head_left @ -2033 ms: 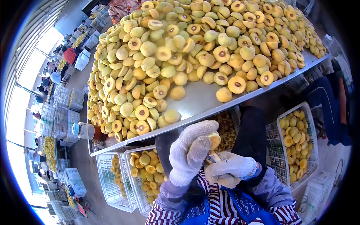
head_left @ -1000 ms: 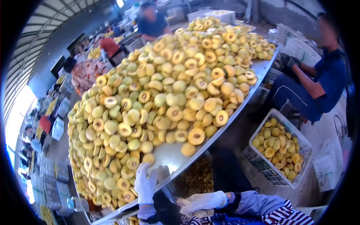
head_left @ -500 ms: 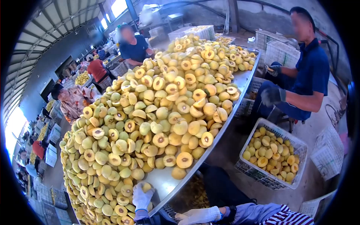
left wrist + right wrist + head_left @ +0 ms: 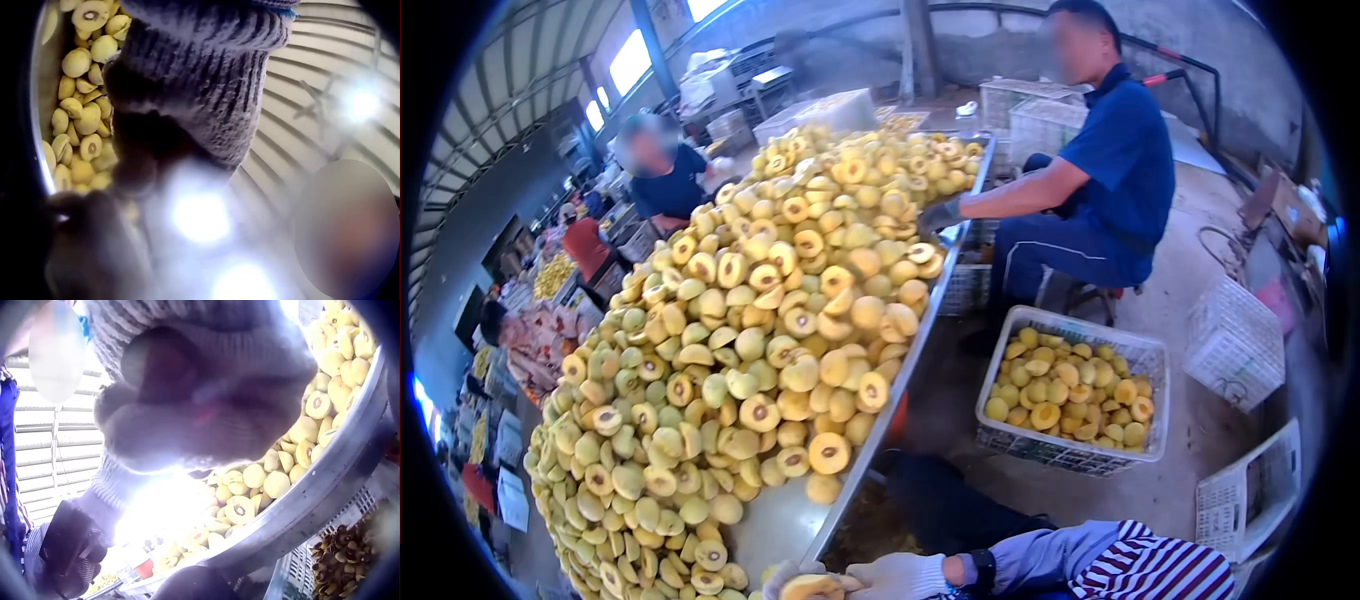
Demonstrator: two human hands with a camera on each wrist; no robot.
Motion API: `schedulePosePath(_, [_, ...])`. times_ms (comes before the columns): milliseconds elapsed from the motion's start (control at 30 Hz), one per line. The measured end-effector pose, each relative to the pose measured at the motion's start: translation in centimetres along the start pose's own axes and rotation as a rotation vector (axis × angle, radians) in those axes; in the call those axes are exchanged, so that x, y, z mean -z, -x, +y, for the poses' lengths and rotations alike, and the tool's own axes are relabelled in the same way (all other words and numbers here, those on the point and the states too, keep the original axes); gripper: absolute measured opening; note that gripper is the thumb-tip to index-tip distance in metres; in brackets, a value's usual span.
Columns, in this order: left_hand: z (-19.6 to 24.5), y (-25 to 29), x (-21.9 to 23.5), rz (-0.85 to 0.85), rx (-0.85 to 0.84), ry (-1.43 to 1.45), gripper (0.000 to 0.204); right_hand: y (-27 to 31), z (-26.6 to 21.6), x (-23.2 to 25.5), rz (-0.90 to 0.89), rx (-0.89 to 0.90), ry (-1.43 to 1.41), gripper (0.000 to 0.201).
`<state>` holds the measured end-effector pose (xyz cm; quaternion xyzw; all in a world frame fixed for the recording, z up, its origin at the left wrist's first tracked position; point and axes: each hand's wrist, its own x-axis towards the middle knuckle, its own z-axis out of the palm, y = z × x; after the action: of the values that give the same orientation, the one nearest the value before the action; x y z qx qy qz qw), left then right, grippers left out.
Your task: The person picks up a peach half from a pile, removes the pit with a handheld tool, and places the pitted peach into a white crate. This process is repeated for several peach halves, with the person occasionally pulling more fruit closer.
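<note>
At the bottom edge of the head view, my gloved left hand (image 4: 778,578) grips a yellow peach half (image 4: 815,586), its fingers partly cut off by the frame. My right hand (image 4: 900,577), in a white knit glove, is right up against that fruit. In the right wrist view the right hand's fingers (image 4: 206,428) are curled in deep shadow round a small hand tool, mostly hidden, with a reddish spot showing. A big heap of halved peaches (image 4: 740,360), many with brown pit hollows, covers the metal table (image 4: 775,530) beside both hands. Glare blurs the left wrist view.
A crate of peach halves (image 4: 1070,390) stands on the floor to the right. Beyond it a seated person (image 4: 1090,180) reaches to the table. Empty white crates (image 4: 1235,340) lie farther right. Under the table edge, a crate holds brown scraps (image 4: 344,556).
My left hand has reached onto the heap, taken a peach half and come back to the right hand. The head view has swung up and right. The seated person's arm now extends to the table.
</note>
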<state>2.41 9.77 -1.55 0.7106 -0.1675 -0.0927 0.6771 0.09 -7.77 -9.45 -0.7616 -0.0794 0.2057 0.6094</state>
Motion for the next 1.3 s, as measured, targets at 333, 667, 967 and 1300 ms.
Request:
schedulePosePath(333, [0.1, 1.2, -0.8, 0.156, 0.166, 0.475, 0.074, 1.7, -1.0, 0.4, 0.042, 0.033, 0.026, 0.040])
schedulePosePath(667, [-1.4, 1.3, -0.6, 0.382, 0.071, 0.426, 0.046, 2.7, -3.0, 0.1, 0.009, 0.091, -0.043, 0.037])
schedulePosePath(967, [-1.8, -0.3, -2.2, 0.484, 0.120, 0.629, 0.076, 4.1, -6.0, 0.8, 0.072, -0.006, 0.103, 0.043])
schedulePosePath(1300, [-1.0, 1.2, -3.1, 0.487, 0.082, 0.371, 0.082, 3.7, -7.6, 0.6, 0.047, -0.076, 0.223, 0.043])
